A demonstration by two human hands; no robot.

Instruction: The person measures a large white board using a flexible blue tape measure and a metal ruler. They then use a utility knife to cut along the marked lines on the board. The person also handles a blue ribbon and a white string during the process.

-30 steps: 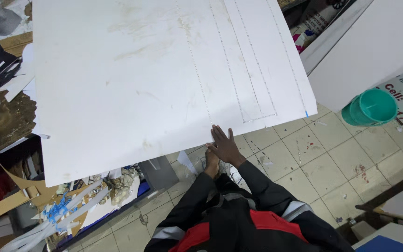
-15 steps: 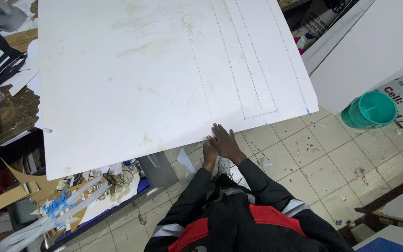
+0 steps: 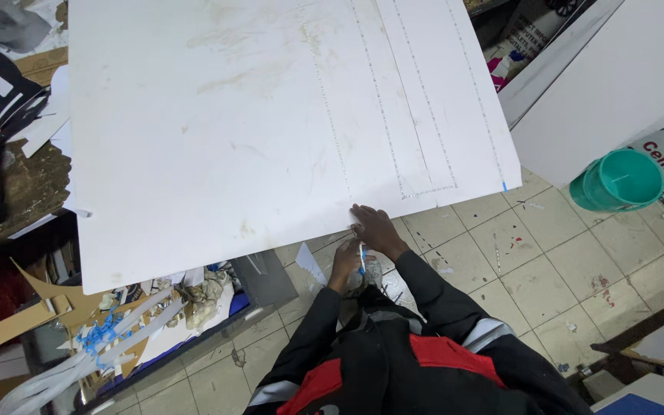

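Right hand (image 3: 374,227) shifted left along white board (image 3: 217,131) edge, flat, open | left hand (image 3: 345,261) grasps blue-handled tool (image 3: 362,259) | tiled floor (image 3: 532,269) beside

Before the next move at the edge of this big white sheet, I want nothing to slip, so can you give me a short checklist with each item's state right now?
1. Right hand flat on the near edge of the white sheet: ok.
2. Left hand has a firm hold on the thin blue tool: cannot tell, the grip is partly hidden below the sheet edge.
3. Dotted lines on the sheet are visible down to the near edge: ok.
4. Sheet's near edge is supported from below: not ok, it overhangs the tiled floor.
5. Teal bucket stands apart from the sheet: ok.
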